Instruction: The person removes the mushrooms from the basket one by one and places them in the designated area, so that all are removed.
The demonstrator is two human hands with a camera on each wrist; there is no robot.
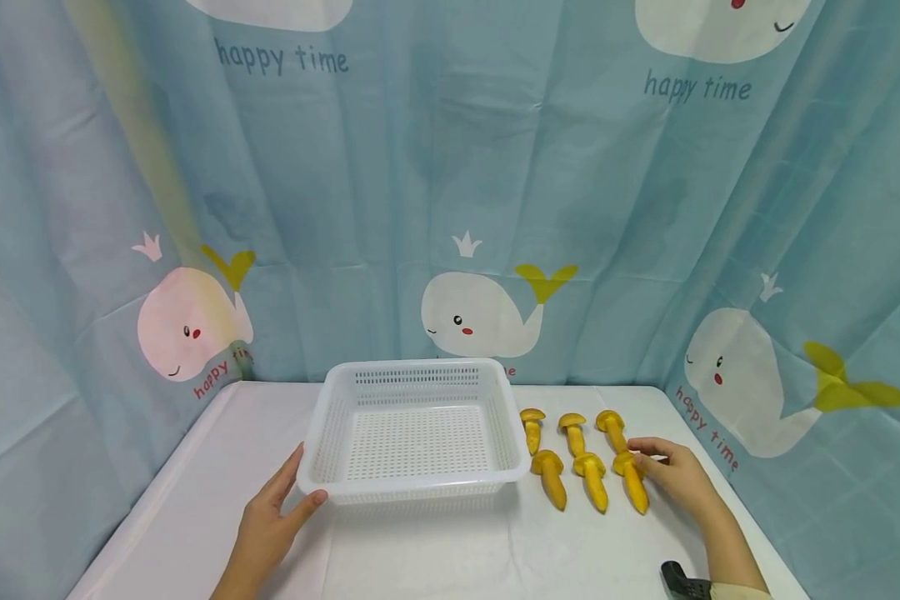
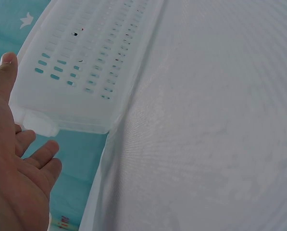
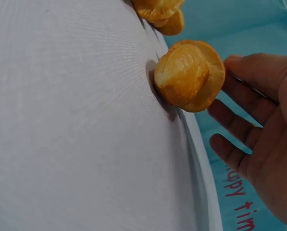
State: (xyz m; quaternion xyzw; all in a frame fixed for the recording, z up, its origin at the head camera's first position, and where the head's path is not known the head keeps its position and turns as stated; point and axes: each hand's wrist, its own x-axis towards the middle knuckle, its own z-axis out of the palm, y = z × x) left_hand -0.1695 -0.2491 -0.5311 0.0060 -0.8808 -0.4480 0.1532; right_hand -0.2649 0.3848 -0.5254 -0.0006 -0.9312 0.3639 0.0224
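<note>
A white perforated plastic basket [image 1: 420, 490] stands on the table with nothing in it. At its front left corner is my left hand [image 1: 270, 517], fingers spread, thumb near the front rim and the other fingers along the left side. In the left wrist view, the left hand [image 2: 18, 159] lies close beside the basket's holed wall [image 2: 81, 72]. My right hand [image 1: 678, 475] is at the cap of the front right yellow mushroom [image 1: 632, 483]. Seen from the right wrist, thumb and fingers spread around the edge of that mushroom's cap [image 3: 186, 74], which lies on the table.
Several more yellow mushrooms lie right of the basket in two rows, including a middle front one [image 1: 591, 482] and a back right one [image 1: 611, 425]. A white cloth covers the table [image 1: 420, 550]. Blue whale-print curtains [image 1: 390, 192] enclose the back and sides.
</note>
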